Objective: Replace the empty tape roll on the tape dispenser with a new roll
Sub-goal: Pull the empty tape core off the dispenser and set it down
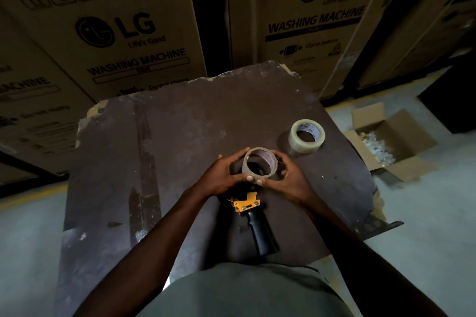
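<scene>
The empty brown cardboard tape roll (pixel 260 176) sits at the head of the tape dispenser (pixel 260 226), which lies on the dark table (pixel 154 175) with its yellow frame and black handle pointing toward me. My left hand (pixel 221 175) grips the empty roll from the left, thumb on its near rim. From the right, my right hand (pixel 288 177) grips the same roll, fingers curled round its side. Whether the roll is still seated on the dispenser hub is hidden by my hands. A full roll of clear tape (pixel 306 136) lies flat just beyond my right hand.
Large LG washing machine cartons (pixel 123 33) stand right behind the table. An open cardboard box (pixel 391 141) with white packing bits sits on the grey floor to the right. The table's edges are chipped and ragged.
</scene>
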